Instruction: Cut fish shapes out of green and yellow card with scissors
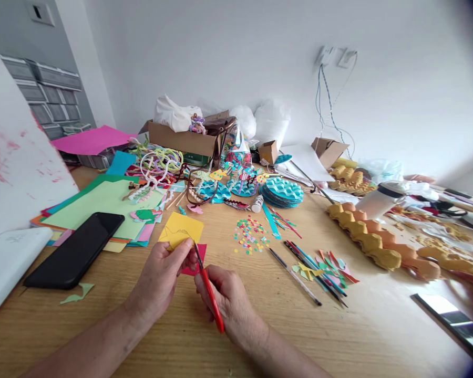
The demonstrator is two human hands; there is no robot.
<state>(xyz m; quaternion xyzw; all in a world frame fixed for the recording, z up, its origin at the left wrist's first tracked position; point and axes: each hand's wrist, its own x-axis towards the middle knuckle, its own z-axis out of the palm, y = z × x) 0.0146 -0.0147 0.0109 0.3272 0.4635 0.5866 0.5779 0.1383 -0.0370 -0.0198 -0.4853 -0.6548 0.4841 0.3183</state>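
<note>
A yellow paper square [181, 226] with a shape drawn on it is pinched between the thumb and fingers of my left hand [161, 275]. My right hand [226, 296] holds red-handled scissors [213, 302], whose blades point up and away at the yellow paper's right lower edge. Just beneath the yellow paper lies a red paper piece [201, 255], partly hidden by my fingers. A green paper fish shape [145, 214] rests on the coloured sheets to the left.
A black phone [76, 249] and stacked coloured sheets [98, 202] lie left. Confetti [250, 233], pens [295, 275] and paper scraps [331, 268] lie right. Egg cartons [362, 236] and a white cup [380, 199] stand farther right. Behind are blue scalloped discs [283, 193] and a cardboard box [181, 140].
</note>
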